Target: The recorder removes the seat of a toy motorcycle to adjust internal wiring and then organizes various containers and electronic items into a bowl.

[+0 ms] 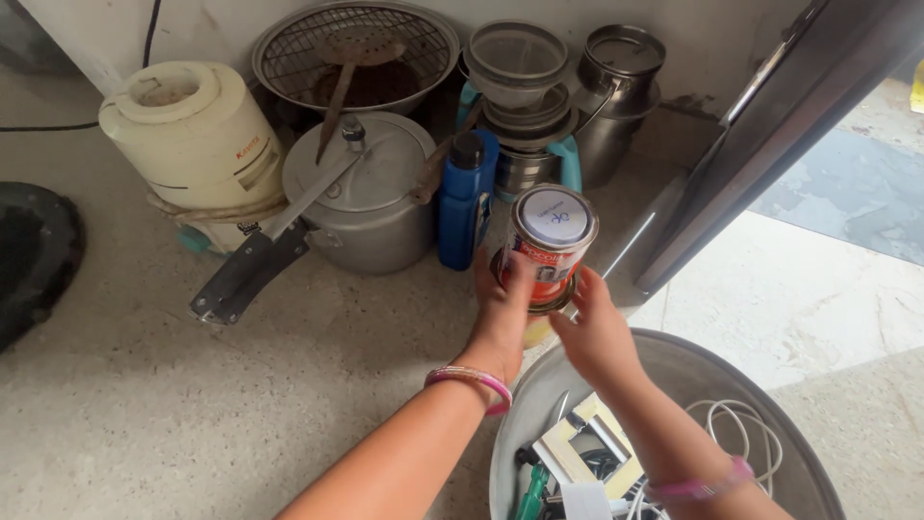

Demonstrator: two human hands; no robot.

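Head view, centre of frame: my left hand [502, 313] & right hand [595, 332] both grip a round metal tin with red label and white lid [551, 246], tilted, lid toward the camera, held just above the speckled stone floor [192, 404]. Left of the tin stands a blue plastic bottle w/ black cap [466, 197], then a grey pressure cooker w/ black handle [361, 197]. Bottom right: big round steel basin [703, 371] w/ white cable [736, 429] inside.

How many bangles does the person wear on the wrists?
2. One pink bangle is on the left wrist, just behind the left hand. One pink bangle is on the right wrist, near the lower edge; more may be hidden outside the frame.
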